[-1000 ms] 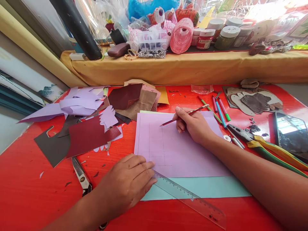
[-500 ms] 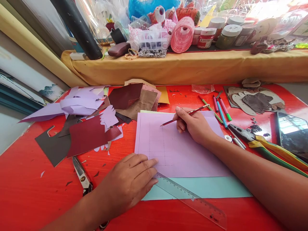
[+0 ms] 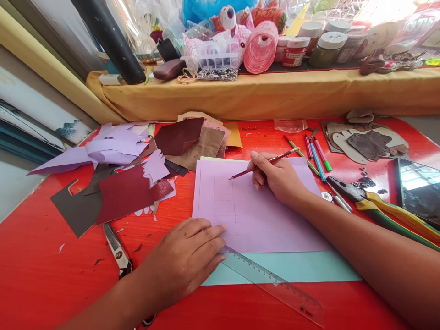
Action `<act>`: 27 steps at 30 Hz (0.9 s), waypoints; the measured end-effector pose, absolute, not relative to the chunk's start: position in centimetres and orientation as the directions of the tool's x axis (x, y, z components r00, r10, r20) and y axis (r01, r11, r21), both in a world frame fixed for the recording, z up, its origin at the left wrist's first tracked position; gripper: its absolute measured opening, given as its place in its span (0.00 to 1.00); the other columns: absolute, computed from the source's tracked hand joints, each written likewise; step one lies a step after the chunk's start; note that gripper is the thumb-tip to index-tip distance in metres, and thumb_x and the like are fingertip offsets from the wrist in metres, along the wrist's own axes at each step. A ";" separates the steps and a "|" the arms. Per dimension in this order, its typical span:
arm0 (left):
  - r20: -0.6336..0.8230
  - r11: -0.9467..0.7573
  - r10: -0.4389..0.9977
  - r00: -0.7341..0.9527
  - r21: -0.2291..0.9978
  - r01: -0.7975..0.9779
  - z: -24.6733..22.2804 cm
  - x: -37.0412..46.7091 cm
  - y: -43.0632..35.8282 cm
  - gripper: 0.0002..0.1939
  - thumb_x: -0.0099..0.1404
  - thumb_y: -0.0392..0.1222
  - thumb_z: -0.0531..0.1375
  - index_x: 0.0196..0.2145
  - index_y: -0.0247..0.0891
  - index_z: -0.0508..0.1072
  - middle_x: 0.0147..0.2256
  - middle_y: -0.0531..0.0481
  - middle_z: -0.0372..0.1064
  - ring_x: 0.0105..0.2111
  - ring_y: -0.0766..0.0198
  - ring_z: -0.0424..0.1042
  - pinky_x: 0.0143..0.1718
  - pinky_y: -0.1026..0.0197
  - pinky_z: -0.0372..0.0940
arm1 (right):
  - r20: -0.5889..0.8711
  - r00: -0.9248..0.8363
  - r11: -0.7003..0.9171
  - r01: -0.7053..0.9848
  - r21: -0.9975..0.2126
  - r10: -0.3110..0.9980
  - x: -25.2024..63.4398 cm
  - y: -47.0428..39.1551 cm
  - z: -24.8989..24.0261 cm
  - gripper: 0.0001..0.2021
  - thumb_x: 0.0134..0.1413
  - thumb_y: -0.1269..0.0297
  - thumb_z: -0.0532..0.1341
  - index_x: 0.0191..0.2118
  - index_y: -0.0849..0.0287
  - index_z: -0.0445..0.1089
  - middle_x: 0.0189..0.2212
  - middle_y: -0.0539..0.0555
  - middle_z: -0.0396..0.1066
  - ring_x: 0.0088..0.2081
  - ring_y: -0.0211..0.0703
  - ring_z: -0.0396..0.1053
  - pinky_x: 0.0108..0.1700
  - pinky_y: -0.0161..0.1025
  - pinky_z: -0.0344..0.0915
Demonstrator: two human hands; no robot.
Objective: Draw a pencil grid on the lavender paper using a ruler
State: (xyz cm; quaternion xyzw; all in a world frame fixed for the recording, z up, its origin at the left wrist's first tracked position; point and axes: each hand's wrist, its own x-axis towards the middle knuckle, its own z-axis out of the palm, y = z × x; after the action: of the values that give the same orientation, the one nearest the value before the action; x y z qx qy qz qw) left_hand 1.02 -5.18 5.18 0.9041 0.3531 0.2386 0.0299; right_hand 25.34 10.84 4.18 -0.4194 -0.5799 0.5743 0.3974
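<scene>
My right hand [image 3: 275, 176] pinches a dark red pencil [image 3: 245, 173] between thumb and fingers. Its tip rests on a purple sheet of paper [image 3: 275, 220] near the top of a thin ruled grid of pencil lines. Over the sheet's lower left corner lies my left hand [image 3: 192, 252], fingers together on the end of a clear plastic ruler [image 3: 271, 279]. That ruler slants down to the right, past the paper's lower edge. Below the purple sheet a light blue sheet [image 3: 292, 268] shows. Part of the ruler is hidden by my left hand.
Scissors [image 3: 118, 254] lie partly under my left forearm. Leather scraps [image 3: 123, 192] and cut purple paper [image 3: 113, 151] cover the left side. Pliers [image 3: 371, 199], felt pens [image 3: 318, 160] and a phone [image 3: 417, 188] lie right. Jars [image 3: 326, 48] stand on the ledge behind.
</scene>
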 end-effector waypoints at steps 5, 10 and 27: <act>0.386 -0.744 0.660 0.644 0.224 0.629 5.0 0.9 -5.2 0.12 0.84 0.38 0.55 0.52 0.34 0.78 0.53 0.45 0.83 0.47 0.52 0.78 0.51 0.48 0.76 | -0.015 -0.335 -0.007 0.027 -1.000 0.942 25.4 10.9 4.1 0.31 0.60 0.29 0.68 0.27 0.57 0.75 0.14 0.45 0.62 0.19 0.39 0.66 0.26 0.37 0.63; 0.372 -0.737 0.670 0.642 0.237 0.633 4.9 0.9 -5.2 0.12 0.84 0.39 0.55 0.52 0.34 0.78 0.53 0.45 0.83 0.48 0.52 0.78 0.52 0.49 0.76 | -0.017 -0.337 -0.012 0.016 -1.000 0.941 25.3 11.0 4.0 0.31 0.59 0.29 0.69 0.27 0.57 0.75 0.14 0.45 0.62 0.19 0.39 0.66 0.26 0.37 0.63; 0.333 -0.682 0.728 0.599 0.270 0.680 3.8 0.4 -5.1 0.13 0.84 0.41 0.56 0.57 0.35 0.76 0.58 0.43 0.80 0.54 0.50 0.73 0.57 0.47 0.74 | -0.010 -0.339 0.002 0.034 -0.999 0.941 25.3 10.9 4.1 0.31 0.61 0.29 0.68 0.28 0.56 0.75 0.14 0.45 0.62 0.19 0.40 0.66 0.26 0.37 0.64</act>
State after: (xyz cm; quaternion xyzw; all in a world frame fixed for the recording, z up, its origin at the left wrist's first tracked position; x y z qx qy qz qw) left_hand 0.35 -5.12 3.77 0.8922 0.3946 0.2120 0.0573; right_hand 25.26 10.91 4.06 -0.4160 -0.5861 0.5708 0.3970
